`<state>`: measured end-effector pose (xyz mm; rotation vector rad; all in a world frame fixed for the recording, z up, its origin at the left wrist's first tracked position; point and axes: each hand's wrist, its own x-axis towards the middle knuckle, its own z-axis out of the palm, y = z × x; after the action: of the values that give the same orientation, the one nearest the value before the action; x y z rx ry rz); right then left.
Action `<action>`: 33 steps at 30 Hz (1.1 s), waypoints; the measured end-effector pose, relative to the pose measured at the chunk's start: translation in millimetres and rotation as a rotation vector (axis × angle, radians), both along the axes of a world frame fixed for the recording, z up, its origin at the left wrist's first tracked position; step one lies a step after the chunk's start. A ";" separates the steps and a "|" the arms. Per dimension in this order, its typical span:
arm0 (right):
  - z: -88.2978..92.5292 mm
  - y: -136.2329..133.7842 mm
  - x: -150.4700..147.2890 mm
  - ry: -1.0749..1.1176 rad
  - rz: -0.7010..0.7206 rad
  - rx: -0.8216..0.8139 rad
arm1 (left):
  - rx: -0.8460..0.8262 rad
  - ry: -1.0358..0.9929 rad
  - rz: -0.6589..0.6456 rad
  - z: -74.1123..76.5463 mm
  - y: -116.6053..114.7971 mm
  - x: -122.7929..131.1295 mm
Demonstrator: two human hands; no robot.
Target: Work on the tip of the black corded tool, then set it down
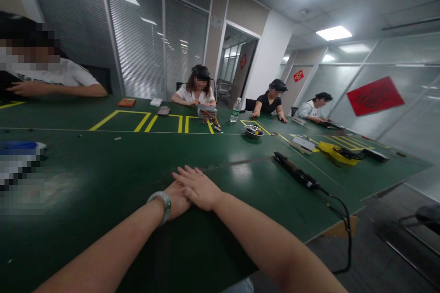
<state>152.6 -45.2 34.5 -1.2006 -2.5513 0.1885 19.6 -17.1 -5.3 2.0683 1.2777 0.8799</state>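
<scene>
My right hand lies flat across the back of my left hand, its fingers stretched out and holding nothing. Beneath it, my left hand rests on the green tabletop and appears flat, though its fingers are partly covered. A pale green bangle circles my left wrist. The closest tool is a dark electric screwdriver with a black cable, lying to the right and apart from both hands.
Beyond my hands stand a metal bowl of small parts and a water bottle. A white box and yellow tray lie to the right. Several people sit across the table; one works at a metal box with coloured wires.
</scene>
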 end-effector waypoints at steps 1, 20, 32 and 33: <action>-2.3 4.4 13.3 0.019 -0.049 0.053 | 0.038 0.085 -0.132 2.1 2.6 -4.4; -28.3 -116.7 386.7 -0.123 -1.770 0.243 | 0.124 0.534 -0.517 9.2 11.5 -23.9; -17.0 -114.1 399.3 0.021 -1.792 -0.161 | 0.124 0.548 -0.515 14.8 8.3 -23.1; -15.6 -113.6 397.2 0.042 -1.808 -0.170 | 0.131 0.541 -0.506 14.9 7.7 -22.7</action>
<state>549.8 -158.8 18.9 -2.8069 -0.6135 -0.0274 -3.1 -9.4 9.6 2.6746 0.8669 0.1819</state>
